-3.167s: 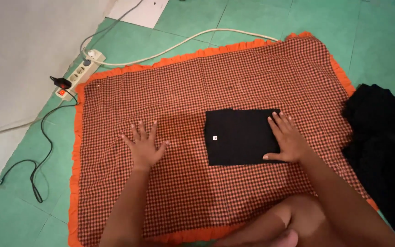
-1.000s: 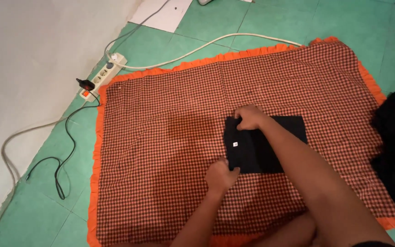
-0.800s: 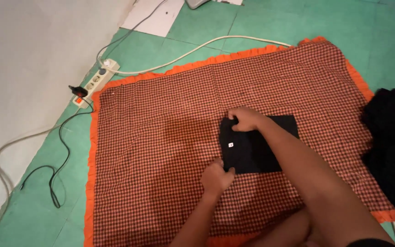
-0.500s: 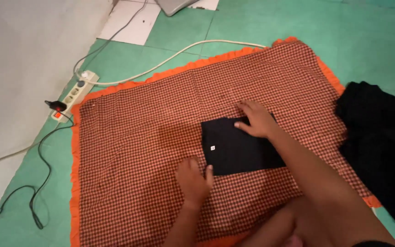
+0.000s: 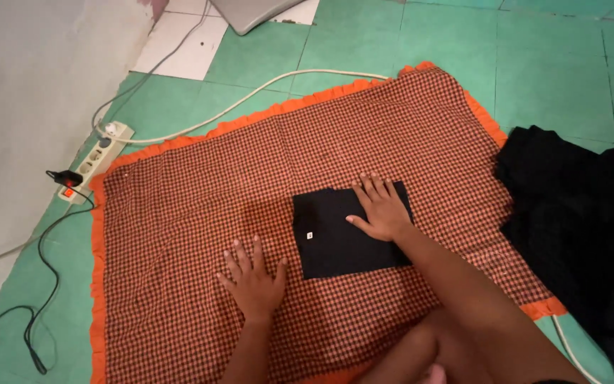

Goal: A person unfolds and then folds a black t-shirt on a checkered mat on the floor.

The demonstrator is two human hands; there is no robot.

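- Head view: your right hand (image 5: 381,210) lies flat, fingers spread, on the upper right part of the folded black cloth (image 5: 335,238); it presses and grasps nothing.
- Your left hand (image 5: 254,277) rests palm down with open fingers on the checked mat (image 5: 179,213), just beside the cloth's lower left corner, its grip released.
- The folded black cloth sits near the middle of the mat, a small white tag showing on its left part.
- A heap of black clothes (image 5: 584,227) lies on the green floor (image 5: 556,71) past the mat's right edge.
- A power strip (image 5: 94,160) with cables lies by the wall (image 5: 30,92) at the left.
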